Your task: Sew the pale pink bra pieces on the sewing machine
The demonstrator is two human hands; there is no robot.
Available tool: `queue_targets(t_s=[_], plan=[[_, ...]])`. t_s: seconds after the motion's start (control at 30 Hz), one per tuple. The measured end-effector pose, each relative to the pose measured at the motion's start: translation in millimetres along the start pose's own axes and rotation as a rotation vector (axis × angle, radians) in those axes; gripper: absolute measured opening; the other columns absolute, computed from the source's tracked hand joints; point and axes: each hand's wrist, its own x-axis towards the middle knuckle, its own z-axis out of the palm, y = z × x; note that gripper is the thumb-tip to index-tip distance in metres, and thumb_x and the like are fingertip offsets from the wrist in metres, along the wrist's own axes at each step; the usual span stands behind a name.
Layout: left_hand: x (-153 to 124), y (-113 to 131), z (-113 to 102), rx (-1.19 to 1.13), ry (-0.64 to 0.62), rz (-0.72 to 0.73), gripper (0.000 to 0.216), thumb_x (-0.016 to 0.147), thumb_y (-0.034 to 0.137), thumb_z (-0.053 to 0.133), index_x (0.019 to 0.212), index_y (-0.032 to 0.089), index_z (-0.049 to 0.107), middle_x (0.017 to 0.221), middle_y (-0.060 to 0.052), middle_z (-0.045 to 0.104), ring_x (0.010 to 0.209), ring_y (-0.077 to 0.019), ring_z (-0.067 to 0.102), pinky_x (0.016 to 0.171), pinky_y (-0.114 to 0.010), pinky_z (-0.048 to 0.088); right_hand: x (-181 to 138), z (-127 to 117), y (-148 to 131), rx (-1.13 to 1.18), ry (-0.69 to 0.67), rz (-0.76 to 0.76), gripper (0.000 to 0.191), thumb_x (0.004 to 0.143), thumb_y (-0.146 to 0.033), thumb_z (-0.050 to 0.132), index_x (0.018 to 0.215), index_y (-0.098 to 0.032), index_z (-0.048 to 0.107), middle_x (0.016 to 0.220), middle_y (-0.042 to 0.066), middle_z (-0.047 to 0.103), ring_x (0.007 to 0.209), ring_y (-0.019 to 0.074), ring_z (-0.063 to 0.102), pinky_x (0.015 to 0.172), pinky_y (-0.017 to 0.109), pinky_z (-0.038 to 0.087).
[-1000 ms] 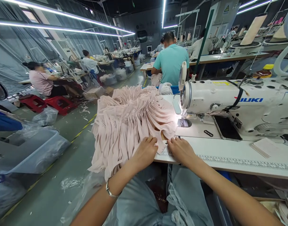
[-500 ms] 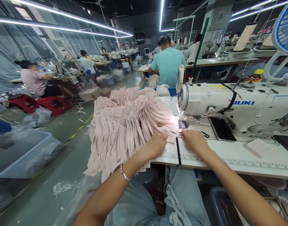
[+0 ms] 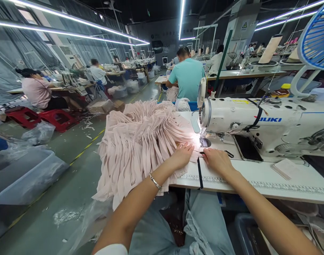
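A large heap of pale pink fabric pieces (image 3: 135, 141), gathered in many folds with lace-like patches, covers the table's left side and hangs over its front edge. My left hand (image 3: 182, 156) is closed on a piece at the heap's right end, just left of the needle area. Across from it, my right hand (image 3: 217, 160) pinches a slim black pointed tool (image 3: 201, 152); its tip points left at the fabric. Whether it is tweezers or thread snips I cannot tell. Behind both hands stands the white sewing machine (image 3: 231, 113), its lamp lighting the fabric near the presser foot.
A dark phone-like slab (image 3: 248, 148) lies on the machine bed. Light cards (image 3: 286, 168) rest at the right. A printed ruler strip (image 3: 257, 184) follows the table's front edge. A blue fan (image 3: 317, 39) and thread cone (image 3: 270, 49) stand behind. Co-workers sit ahead and left.
My left hand has moved right and slightly up, closer to my right hand. The tool's tip now meets the fabric edge. The view has shifted slightly.
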Motion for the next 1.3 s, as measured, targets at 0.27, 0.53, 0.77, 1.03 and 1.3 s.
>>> queue_targets(t_s=[0.27,0.53,0.77,1.03,1.3], plan=[[-111,-4,15,0.01,0.055,0.057,0.043,0.09,0.006,0.046,0.132,0.012,0.052,0.138,-0.014,0.057,0.129,-0.0238,0.053,0.105,-0.042,0.041,-18,-1,-9,0.027,0.003,-0.008,0.021,0.098,-0.029,0.043,0.103,-0.018,0.06,0.09,0.006,0.07,0.079,0.0212,0.066,0.054,0.03,0.024],[-182,-6,6,-0.135,0.222,0.039,0.028,0.092,0.009,0.047,0.113,0.017,0.063,0.122,-0.006,0.069,0.116,-0.0185,0.062,0.105,-0.039,0.037,-38,0,-51,0.087,0.021,-0.302,0.016,0.096,-0.025,0.047,0.095,-0.018,0.06,0.084,0.005,0.068,0.076,0.02,0.064,0.057,0.031,0.025],[-152,0,-2,-0.038,0.145,-0.024,0.021,0.091,0.008,0.043,0.087,0.015,0.062,0.08,-0.005,0.068,0.077,-0.0182,0.065,0.082,-0.036,0.044,-42,3,-73,0.037,0.056,-0.461,0.015,0.09,-0.008,0.047,0.091,-0.017,0.059,0.083,0.007,0.067,0.076,0.0191,0.063,0.06,0.032,0.029],[-110,5,1,0.07,0.035,0.011,0.036,0.095,0.008,0.043,0.127,0.018,0.055,0.096,-0.007,0.065,0.093,-0.0219,0.062,0.083,-0.037,0.041,-47,-7,-51,0.011,-0.018,-0.28,0.013,0.093,-0.014,0.047,0.093,-0.018,0.06,0.083,0.006,0.068,0.077,0.0195,0.065,0.057,0.03,0.027],[-108,8,-7,0.078,0.094,0.028,0.015,0.087,0.011,0.056,0.087,0.015,0.071,0.088,-0.01,0.061,0.092,-0.0247,0.057,0.08,-0.039,0.041,-39,-2,-26,-0.02,-0.044,-0.16,0.017,0.094,-0.017,0.045,0.098,-0.017,0.061,0.086,0.009,0.069,0.081,0.0214,0.067,0.058,0.03,0.029]])
